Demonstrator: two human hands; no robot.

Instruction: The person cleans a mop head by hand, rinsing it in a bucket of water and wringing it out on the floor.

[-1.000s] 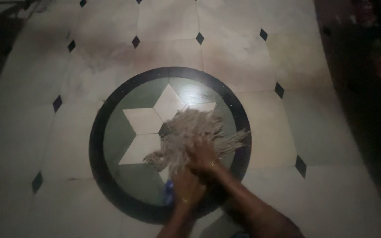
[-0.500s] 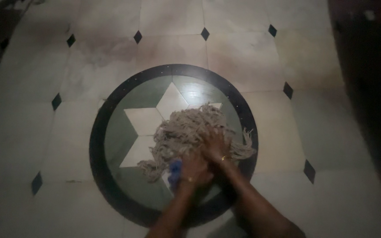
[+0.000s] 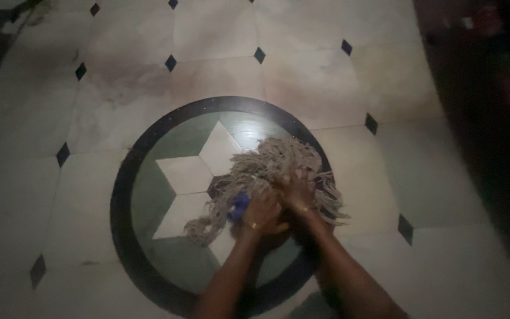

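Both hands press down on a mop head [image 3: 267, 171] made of pale, grey-beige strings, which lies on the floor [image 3: 326, 77]. The landmark here is the round inlay [image 3: 149, 177] in the floor: a dark ring around a green disc with a white star shape in the middle. The mop head lies on the right half of this inlay, and its strings spread from the centre of the star to the right part of the dark ring, with one loose bunch trailing toward the lower left inside the disc.

The left hand [image 3: 261, 212] is closed around the strings at a small blue part [image 3: 240, 204] of the mop head, just below the centre of the inlay; a ring shows on one finger. The right hand [image 3: 295, 189] lies just beside it, nearer the right edge of the inlay, with fingers curled into the strings and a bangle at the wrist. The two hands touch each other.

Outside the inlay, the floor has large pale tiles with small dark diamond pieces at the corners. To the right of the inlay the room is very dark, and I cannot tell what stands there.
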